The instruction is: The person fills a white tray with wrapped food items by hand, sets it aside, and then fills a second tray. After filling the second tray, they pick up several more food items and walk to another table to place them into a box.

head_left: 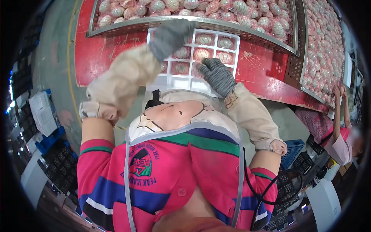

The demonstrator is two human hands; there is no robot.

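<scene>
A white divided tray (234,73) lies in front of me, with round, pale striped items in clear and pink wrappers in many of its compartments. My right hand (219,76), in a grey knitted glove, is over the tray's middle, its fingers curled at a wrapped round item (198,71) that they partly cover. My left hand (172,38), in a grey glove, reaches over the tray's far left compartments toward the metal bin's rim. Its fingers are blurred, and whatever lies under them is hidden. One wrapped item (201,53) in the tray looks pinker than its neighbours.
Beyond the tray, a metal bin (193,22) holds many wrapped round items on a red table (255,79). A second perforated metal bin (302,50) of them extends at the right. Another person's hands (340,92) are at its edge. White boxes (42,112) are stacked at left.
</scene>
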